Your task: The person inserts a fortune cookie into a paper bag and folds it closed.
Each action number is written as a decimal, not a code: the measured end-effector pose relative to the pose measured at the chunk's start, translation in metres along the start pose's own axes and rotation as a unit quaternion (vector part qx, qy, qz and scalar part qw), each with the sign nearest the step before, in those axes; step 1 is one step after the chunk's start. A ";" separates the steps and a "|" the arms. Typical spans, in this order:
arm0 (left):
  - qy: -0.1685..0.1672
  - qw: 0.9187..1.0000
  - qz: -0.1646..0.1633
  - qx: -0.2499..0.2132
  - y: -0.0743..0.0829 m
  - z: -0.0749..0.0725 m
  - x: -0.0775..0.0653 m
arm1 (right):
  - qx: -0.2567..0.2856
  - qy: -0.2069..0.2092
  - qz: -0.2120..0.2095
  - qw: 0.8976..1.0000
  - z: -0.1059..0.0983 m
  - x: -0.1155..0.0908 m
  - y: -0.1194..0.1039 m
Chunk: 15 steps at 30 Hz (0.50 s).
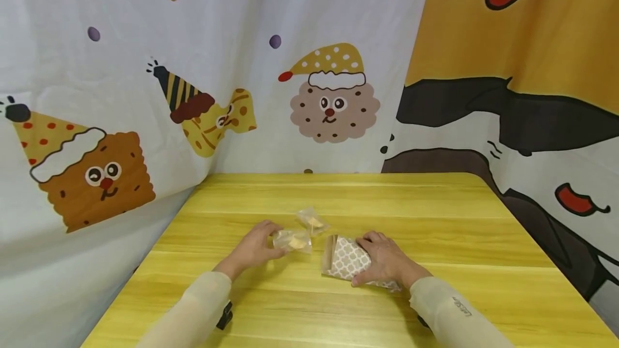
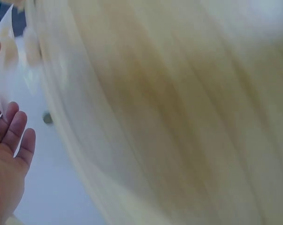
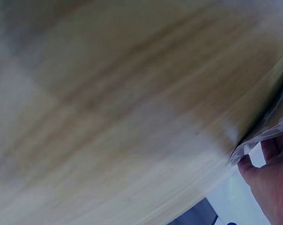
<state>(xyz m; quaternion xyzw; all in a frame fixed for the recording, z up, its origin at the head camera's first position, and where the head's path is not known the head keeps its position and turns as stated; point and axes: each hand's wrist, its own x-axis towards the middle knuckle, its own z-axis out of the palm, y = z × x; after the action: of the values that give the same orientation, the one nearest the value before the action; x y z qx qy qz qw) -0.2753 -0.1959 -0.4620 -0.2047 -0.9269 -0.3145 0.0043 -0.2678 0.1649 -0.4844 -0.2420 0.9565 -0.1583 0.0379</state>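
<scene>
My left hand (image 1: 256, 247) holds a small clear packet (image 1: 293, 241) with a pale yellow piece inside, fingers at its far edge and thumb at its near edge. In the left wrist view, the same packet (image 2: 6, 51) shows blurred between thumb and fingers. A second clear packet (image 1: 313, 221), also with a yellow piece, lies just beyond it on the table. My right hand (image 1: 384, 259) grips a paper bag (image 1: 349, 258) with a tan-and-white lattice print, lying on its side with its mouth facing left. The right wrist view shows only part of that bag (image 3: 277, 117).
All of this is on a yellow wood-grain table (image 1: 290, 310). Behind and along the sides hangs a cloth (image 1: 242, 42) printed with cartoon biscuits. The table's far edge lies close to the cloth.
</scene>
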 end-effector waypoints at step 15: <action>-0.077 0.993 0.062 0.067 0.049 0.050 0.027 | -0.009 -0.010 -0.001 1.000 0.001 0.001 0.000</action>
<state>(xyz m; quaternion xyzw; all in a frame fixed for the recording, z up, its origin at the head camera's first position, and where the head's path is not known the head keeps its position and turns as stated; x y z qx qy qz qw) -0.2751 -0.1214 -0.4697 -0.2846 -0.9289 -0.2343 -0.0343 -0.2684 0.1647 -0.4850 -0.2449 0.9572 -0.1476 0.0456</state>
